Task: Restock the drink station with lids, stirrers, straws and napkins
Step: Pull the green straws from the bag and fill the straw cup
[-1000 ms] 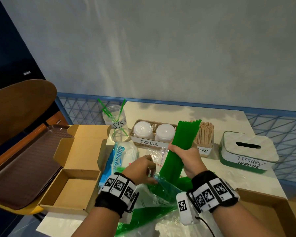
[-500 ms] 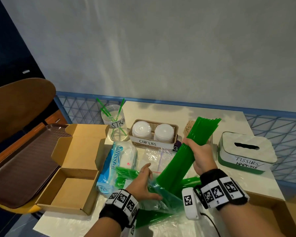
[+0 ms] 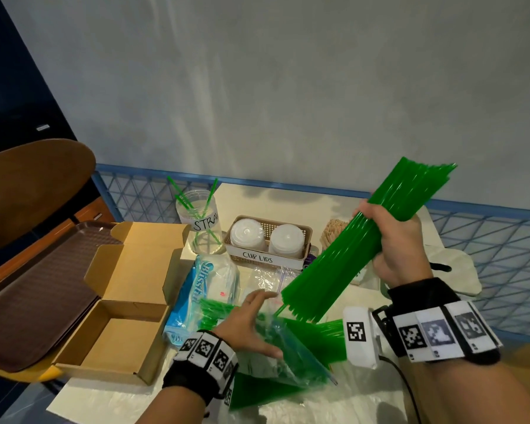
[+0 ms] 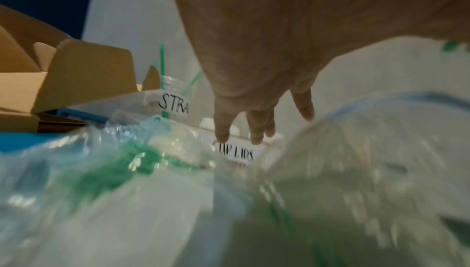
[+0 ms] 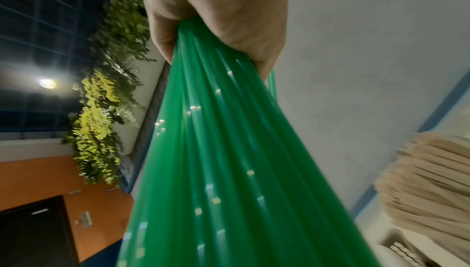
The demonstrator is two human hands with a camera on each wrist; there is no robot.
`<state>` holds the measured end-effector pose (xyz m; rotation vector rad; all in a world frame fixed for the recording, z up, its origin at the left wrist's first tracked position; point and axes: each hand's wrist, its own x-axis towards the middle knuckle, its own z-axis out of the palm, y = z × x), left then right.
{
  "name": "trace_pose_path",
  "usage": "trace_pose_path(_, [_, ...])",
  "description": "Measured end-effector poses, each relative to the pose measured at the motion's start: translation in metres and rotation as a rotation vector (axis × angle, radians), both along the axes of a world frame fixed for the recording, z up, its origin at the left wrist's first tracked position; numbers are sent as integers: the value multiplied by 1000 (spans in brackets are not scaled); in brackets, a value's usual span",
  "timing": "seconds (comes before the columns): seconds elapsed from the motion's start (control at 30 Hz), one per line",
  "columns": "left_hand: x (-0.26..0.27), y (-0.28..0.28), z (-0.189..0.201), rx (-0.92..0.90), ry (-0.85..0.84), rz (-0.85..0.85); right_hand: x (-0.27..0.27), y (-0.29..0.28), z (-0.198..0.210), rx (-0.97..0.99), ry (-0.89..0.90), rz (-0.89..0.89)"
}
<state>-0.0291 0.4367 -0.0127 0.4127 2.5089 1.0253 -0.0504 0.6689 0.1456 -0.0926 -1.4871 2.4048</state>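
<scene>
The right hand, at the right of the head view, is clenched around a thick bundle of green straws and holds it tilted, its upper end toward the upper right of the frame and its lower end just above the middle of the table. From the right wrist view the same bundle fills the centre, the fingers wrapped over it. The left hand, at lower centre, lies released, fingers straight, resting on a clear plastic bag with more green straws inside; the left wrist view is blurred but shows straight fingers above crumpled plastic. Behind, toward the frame's centre, a clear jar labelled for straws holds a few green straws, and to its right stands a basket labelled CUP LIDS with two stacks of white lids. Wooden stirrers stand partly hidden behind the bundle. A napkin box sits at the right, mostly hidden by the right wrist. A blue-and-white packet lies left of the bag, beside an open cardboard box and a brown tray at the left edge.
</scene>
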Motion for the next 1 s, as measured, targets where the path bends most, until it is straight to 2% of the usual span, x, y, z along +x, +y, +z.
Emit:
trace_pose_path(0.07, [-1,-5,27,237,-53,107,3,-4,15,7,56,29])
trace_pose_path(0.17, [-7,-3,67,773,-188,484,4,-17,35,8,155,82])
trace_pose_path(0.23, [-18,-3,82,993,-323,638,2,-32,47,31,213,104])
trace_pose_path(0.3, [-28,-5,93,1121,-498,665,-4,-52,56,56,258,124])
trace_pose_path(0.37, [-37,-12,98,1248,-658,623,-12,-76,62,89,282,135])
trace_pose_path(0.47, [-57,-26,104,1387,-759,599,-26,-111,66,116,294,152])
trace_pose_path(0.57, [-75,-45,106,1489,-777,623,-43,-140,66,168,291,171])
trace_pose_path(0.67, [-88,-65,103,1513,-797,646,-58,-162,62,223,276,199])
trace_pose_path(0.83, [-111,-87,91,1411,-769,690,-79,-183,47,212,213,176])
trace_pose_path(0.93, [-110,-87,84,1287,-710,611,-88,-185,34,200,155,135])
trace_pose_path(1.0, [-110,-83,77,1139,-636,530,-92,-183,27,186,117,102])
